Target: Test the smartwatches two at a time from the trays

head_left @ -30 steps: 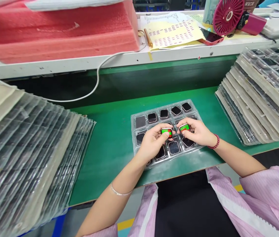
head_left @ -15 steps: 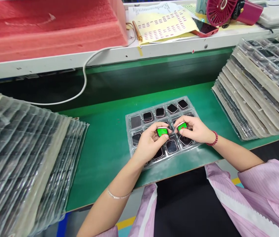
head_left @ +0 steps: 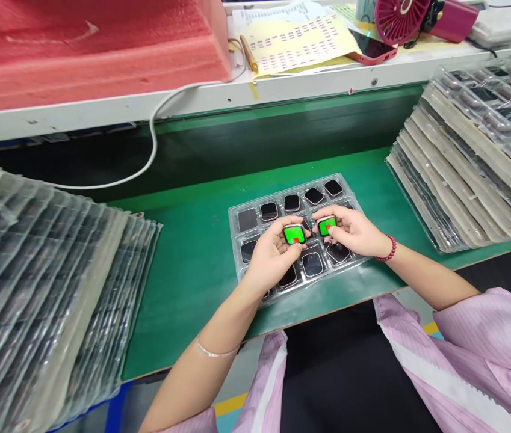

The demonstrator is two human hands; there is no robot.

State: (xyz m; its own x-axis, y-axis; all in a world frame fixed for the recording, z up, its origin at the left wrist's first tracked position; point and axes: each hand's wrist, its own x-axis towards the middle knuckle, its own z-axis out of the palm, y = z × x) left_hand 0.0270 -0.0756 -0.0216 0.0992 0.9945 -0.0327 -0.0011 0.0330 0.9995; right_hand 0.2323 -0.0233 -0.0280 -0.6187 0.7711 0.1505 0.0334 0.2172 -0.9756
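Observation:
A smartwatch without a strap (head_left: 293, 233) is gripped in my left hand (head_left: 275, 252), its screen lit green with a red patch near the thumb. My right hand (head_left: 354, 230) holds a second smartwatch (head_left: 325, 225), also lit green with some red, its thumb on the screen's lower edge. Both hands are just above a clear plastic tray (head_left: 233, 231) on the green bench. Dark-screened watches such as this watch (head_left: 313, 264) lie in its pockets. My hands hide several of the middle pockets.
Stacked plastic trays (head_left: 56, 288) lean at the left, and another tray stack (head_left: 445, 162) with watches on top stands at the right. A white shelf (head_left: 300, 89) behind carries red foam (head_left: 102, 54), papers (head_left: 300, 48), a phone (head_left: 375, 49) and a fan (head_left: 402, 18). A white cable (head_left: 153, 138) hangs down.
Both watches have tilted so that their green screens face me more fully. The red patches show more clearly. My right hand has shifted slightly left and up.

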